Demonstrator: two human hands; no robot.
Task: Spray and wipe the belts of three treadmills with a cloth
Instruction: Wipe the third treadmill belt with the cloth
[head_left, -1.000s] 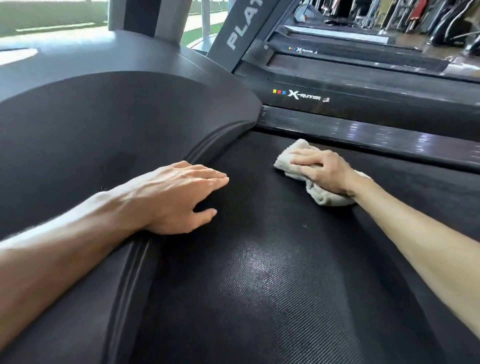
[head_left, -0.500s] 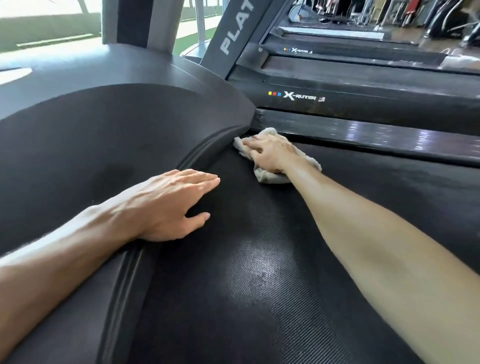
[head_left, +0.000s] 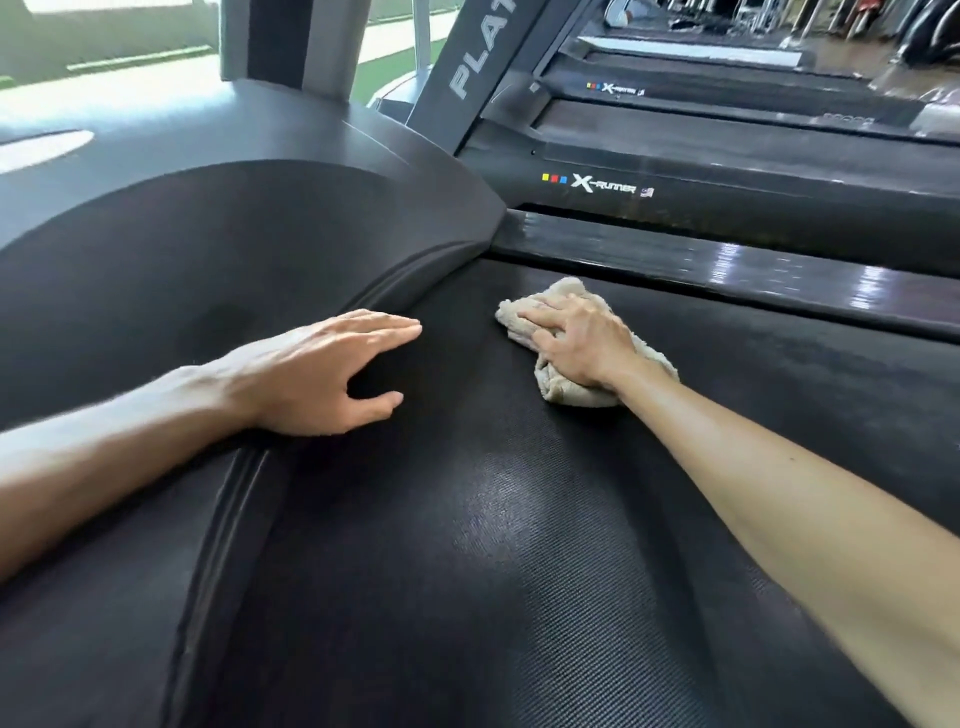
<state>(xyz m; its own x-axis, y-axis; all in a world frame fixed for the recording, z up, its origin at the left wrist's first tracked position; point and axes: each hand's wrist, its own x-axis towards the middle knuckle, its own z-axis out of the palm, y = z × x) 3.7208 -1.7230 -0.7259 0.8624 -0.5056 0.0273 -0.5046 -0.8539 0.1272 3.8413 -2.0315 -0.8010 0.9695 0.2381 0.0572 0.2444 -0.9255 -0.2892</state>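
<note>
A black textured treadmill belt (head_left: 519, 571) fills the lower middle of the view. A crumpled beige cloth (head_left: 540, 306) lies on the belt near its front end. My right hand (head_left: 576, 340) presses down on the cloth, fingers spread over it and partly curled into its folds. My left hand (head_left: 322, 371) rests flat, fingers straight, on the belt's left edge where it meets the curved motor cover (head_left: 208, 260). No spray bottle is in view.
A glossy side rail (head_left: 727, 270) runs along the belt's far side. Beyond it stand two more X-Runner treadmills (head_left: 779, 156) in a row. A grey upright post (head_left: 467, 57) rises behind the motor cover.
My right hand has slid the cloth back to the right, away from the motor cover's corner. My left hand stays on the belt's left edge.
</note>
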